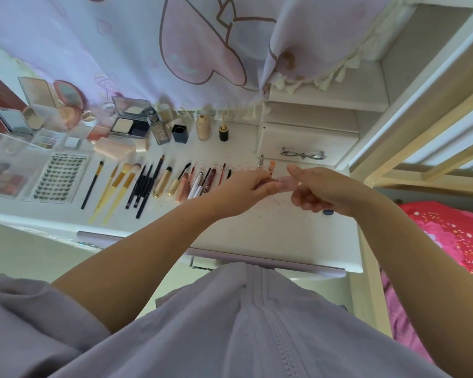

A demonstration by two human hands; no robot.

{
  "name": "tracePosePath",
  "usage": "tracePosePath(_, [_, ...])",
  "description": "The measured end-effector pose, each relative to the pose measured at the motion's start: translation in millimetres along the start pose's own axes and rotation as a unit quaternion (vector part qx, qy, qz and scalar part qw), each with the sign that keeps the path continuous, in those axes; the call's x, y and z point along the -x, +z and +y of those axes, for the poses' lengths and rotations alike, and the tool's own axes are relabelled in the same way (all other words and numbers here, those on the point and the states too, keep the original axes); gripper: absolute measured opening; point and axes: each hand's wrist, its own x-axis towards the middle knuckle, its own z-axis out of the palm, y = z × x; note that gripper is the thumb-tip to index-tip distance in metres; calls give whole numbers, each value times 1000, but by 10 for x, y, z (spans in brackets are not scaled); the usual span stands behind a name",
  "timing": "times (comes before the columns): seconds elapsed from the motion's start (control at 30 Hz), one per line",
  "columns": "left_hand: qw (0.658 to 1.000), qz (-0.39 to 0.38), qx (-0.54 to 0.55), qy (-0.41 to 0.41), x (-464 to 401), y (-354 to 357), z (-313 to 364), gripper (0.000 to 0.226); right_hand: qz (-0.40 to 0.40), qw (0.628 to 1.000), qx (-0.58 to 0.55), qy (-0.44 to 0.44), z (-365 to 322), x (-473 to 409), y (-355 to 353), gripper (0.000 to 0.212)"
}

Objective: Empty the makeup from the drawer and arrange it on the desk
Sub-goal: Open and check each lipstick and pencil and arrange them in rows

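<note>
Because it is slim, light and hard-shelled, the pale pink lip-gloss tube [284,184] should handle easily but could slip; hold it by the barrel. It hangs above the worktop [271,227], right of the laid-out lip products [200,181]. Left hand [246,189] and right hand [320,192] pinch its ends, fingers curled.

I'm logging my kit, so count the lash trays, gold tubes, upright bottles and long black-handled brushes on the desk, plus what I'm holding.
Lash tray: 1
Gold tubes: 2
Upright bottles: 2
Long black-handled brush: 1
Pink tube held in both hands: 1
Total: 7
</note>
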Motion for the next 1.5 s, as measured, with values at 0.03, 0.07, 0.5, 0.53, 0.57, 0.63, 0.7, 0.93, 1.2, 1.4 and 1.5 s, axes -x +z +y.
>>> tracePosePath(0.03, [1000,-2,1,1,-5,3,9,37,-4,1000,8,3,-3,0,-3,40])
tracePosePath(0.07, [1000,-4,11,-1,-5,0,15,41,-9,1000,13,-6,1,-4,-9,39])
tracePosePath(0.5, [999,-11,43,-25,-5,-40,-30,37,-36,999,-26,-9,39,-1,-132,34])
tracePosePath(0.53, [999,-11,39,-25,-11,-33,-23,36,-33,999,-38,6,38,-4,-143,37])
tracePosePath(0.57, [999,-11,36,-23,-14,-22,-13,36,-26,998,-44,27,33,-13,-141,41])
tracePosePath(0.63, [999,-12,45,-17,-30,-3,14,33,-24,998,-23,48,27,-30,-127,50])
tracePosePath(0.7, [998,-15,61,-18,-41,-6,31,35,-37,999,-6,21,34,-44,-129,43])
tracePosePath(0.93, [997,-10,77,-21,-76,-11,52,38,-36,999,7,20,39,-61,-206,48])
tracePosePath(1.2, [993,-19,106,-56,-97,11,25,36,-38,999,4,23,59,-148,-217,49])
tracePosePath(1.4, [985,-26,145,-86,-110,-10,10,38,-72,997,-3,-25,63,-171,-256,37])
tracePosePath(1.5, [984,-29,151,-89,-125,-26,23,39,-68,997,-21,1,60,-195,-272,46])
